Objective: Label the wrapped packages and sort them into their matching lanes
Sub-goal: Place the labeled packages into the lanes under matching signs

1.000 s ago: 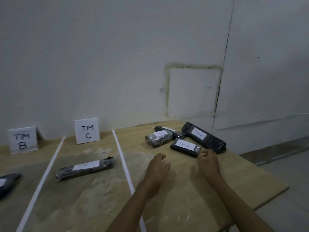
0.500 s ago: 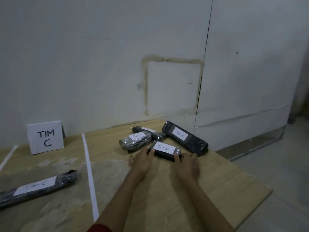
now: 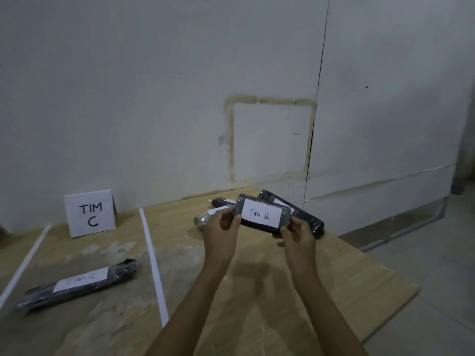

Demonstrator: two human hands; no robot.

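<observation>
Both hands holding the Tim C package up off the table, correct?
No. In the head view the held package is labelled Tim B, not Tim C. The left hand and right hand do hold it up off the table.

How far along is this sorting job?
Done: one package marked Tim C lies in the lane before the TIM C sign. In hand: left hand and right hand grip the Tim B package above the table. Left: three more packages wait behind it.
</observation>
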